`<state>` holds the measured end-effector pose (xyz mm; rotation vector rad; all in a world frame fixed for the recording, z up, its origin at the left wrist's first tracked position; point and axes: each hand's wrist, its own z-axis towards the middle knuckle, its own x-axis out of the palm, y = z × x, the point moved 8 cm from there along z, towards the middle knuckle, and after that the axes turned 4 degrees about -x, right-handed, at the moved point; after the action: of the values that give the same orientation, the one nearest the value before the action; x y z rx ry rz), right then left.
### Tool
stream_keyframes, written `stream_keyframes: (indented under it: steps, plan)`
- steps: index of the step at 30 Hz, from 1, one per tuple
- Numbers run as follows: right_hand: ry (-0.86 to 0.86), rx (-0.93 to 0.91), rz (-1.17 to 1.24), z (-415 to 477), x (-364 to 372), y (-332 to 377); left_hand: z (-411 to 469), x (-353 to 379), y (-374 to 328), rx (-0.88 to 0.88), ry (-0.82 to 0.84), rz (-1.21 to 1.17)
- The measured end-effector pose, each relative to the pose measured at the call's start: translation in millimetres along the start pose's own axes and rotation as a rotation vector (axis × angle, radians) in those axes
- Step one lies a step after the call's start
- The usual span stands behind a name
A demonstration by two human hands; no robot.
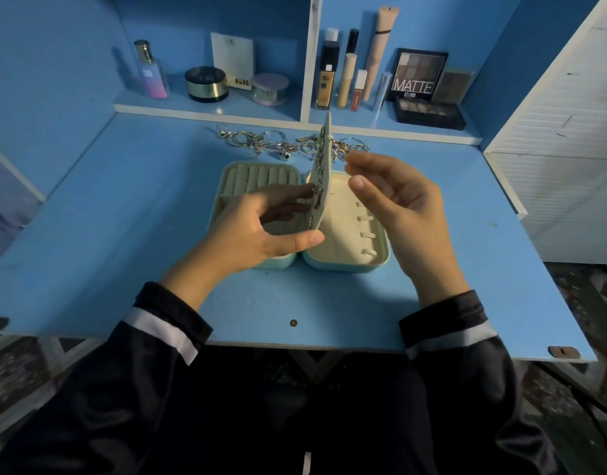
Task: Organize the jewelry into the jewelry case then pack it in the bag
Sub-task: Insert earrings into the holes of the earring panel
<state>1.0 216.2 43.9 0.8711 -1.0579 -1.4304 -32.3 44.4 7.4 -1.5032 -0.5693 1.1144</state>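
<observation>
A pale teal jewelry case [381, 260] lies open on the blue desk, cream inside, with ring rolls in its left half and hook tabs in its right half. Its middle flap [324, 180] stands upright with several earrings pinned on its left face. My left hand [261, 231] holds the flap, fingers on the left face and thumb at its lower edge. My right hand [398, 204] hovers just right of the flap with loosely curled fingers and holds nothing that I can see. A heap of silver and gold jewelry [278, 142] lies behind the case.
A shelf at the back carries a perfume bottle [149, 70], jars, makeup tubes and an eyeshadow palette [418, 73]. A white cabinet [552, 132] stands on the right. No bag is in view.
</observation>
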Motion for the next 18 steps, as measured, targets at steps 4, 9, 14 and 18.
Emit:
stream_keyframes:
  steps: [4,9,14,18]
  plan:
    - [0.177,-0.046,-0.146,-6.0,8.2,17.5,1.1,3.7,-3.8,0.02,-0.003,0.077]
    - [0.213,-0.078,-0.278,-12.3,8.6,20.1,0.3,7.8,-6.1,0.064,-0.017,0.291]
    - [0.176,-0.094,-0.319,-23.0,-6.0,17.2,-4.1,11.8,-18.5,0.135,-0.058,0.572]
    - [0.118,-0.065,-0.358,-36.0,-25.2,7.2,-0.4,20.8,-18.8,0.105,-0.001,0.647]
